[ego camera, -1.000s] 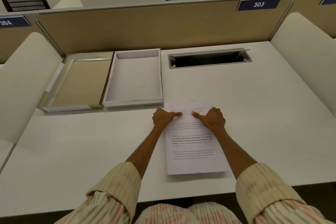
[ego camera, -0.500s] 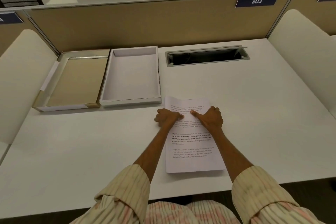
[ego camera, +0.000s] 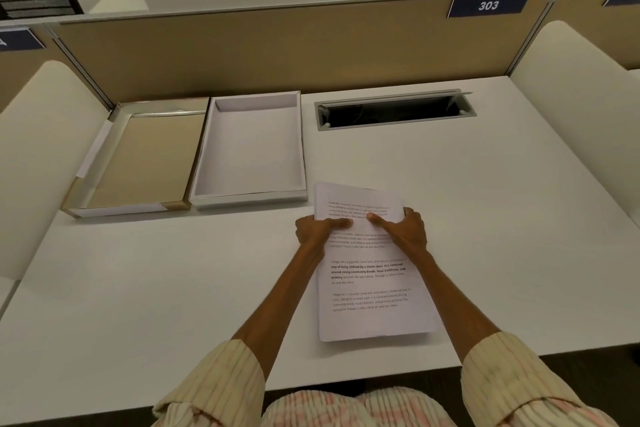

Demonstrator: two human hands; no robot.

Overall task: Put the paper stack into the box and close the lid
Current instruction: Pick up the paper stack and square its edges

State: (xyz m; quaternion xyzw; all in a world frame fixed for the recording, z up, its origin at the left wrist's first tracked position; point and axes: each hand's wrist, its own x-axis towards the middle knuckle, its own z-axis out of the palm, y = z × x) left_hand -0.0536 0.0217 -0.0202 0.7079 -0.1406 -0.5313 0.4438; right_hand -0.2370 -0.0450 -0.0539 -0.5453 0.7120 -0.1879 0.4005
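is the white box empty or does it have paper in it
Empty: the white box shows only its bare white floor. The paper stack lies on the desk beside it.

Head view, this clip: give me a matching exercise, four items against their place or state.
Items:
1. paper stack
2. white box
3. lid
4. cable slot

Places or states:
A. far left, inside up
B. gripped at both side edges by the hands
C. open recess at the desk's far edge
D. open and empty, beside the lid

Pairs: 1-B, 2-D, 3-A, 4-C
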